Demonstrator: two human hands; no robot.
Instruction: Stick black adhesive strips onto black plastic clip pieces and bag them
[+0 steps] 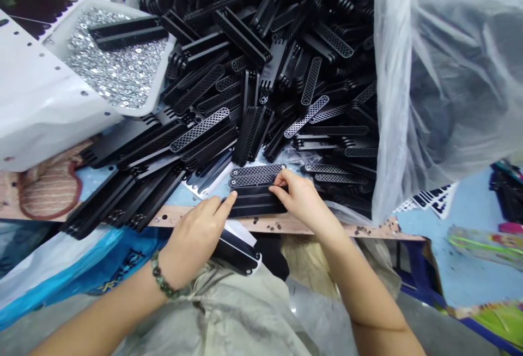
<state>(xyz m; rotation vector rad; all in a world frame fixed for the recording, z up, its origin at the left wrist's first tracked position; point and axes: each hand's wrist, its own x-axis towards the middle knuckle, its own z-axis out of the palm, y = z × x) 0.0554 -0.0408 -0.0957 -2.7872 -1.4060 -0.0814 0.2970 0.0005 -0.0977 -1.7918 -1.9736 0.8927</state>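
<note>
A black grooved part (257,201) lies at the table's front edge, with lattice-patterned strips (258,175) along its far side. My right hand (297,195) is at the right end of this part, thumb and index finger pinched together; whatever is between the fingertips is too small to make out. At the left end, my left hand (200,233) rests with its index finger stretched toward the part and the other fingers curled beneath; its grip is hidden. Below it, a black piece with a rounded white end (239,253) sits over my lap.
A large heap of black parts (245,34) covers the table behind the hands. A white tray (153,97) of small metal washers stands at the left back. Clear plastic sheeting (408,72) hangs at the right. A blue bag (93,269) lies below the front edge.
</note>
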